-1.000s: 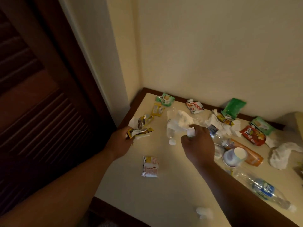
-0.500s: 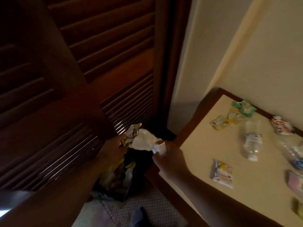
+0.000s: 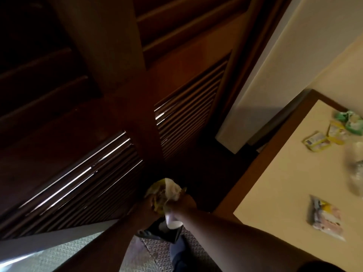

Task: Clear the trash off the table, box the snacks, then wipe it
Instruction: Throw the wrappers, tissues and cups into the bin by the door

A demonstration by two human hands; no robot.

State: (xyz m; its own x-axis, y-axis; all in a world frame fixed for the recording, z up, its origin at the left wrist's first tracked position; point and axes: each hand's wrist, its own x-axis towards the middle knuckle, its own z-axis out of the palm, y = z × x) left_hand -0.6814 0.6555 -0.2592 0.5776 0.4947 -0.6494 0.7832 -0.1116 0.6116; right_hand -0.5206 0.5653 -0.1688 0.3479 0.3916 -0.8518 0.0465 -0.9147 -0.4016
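Head view, both hands off the table (image 3: 284, 173), left hand (image 3: 146, 208) fingers gripping crumpled wrappers (image 3: 157, 193), right hand (image 3: 182, 202) fingers clutching white tissue (image 3: 172, 190) — dim.

Crumpled wrappers and tissue (image 3: 167, 193) bunched off the table; three snack packets (image 3: 326, 219) (image 3: 316, 142) (image 3: 350, 120) flat on table at 3 o'clock.

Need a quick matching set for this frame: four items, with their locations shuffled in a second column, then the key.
Items:
1. crumpled trash
2. green packet
3. pale packet with yellow print
4. louvered door

Places:
A. far corner of the table, by the wall
B. off the table, held between the left hand and the right hand
C. behind the hands, left of the table
D. near side of the table, alone

Pairs: 1-B, 2-A, 3-D, 4-C
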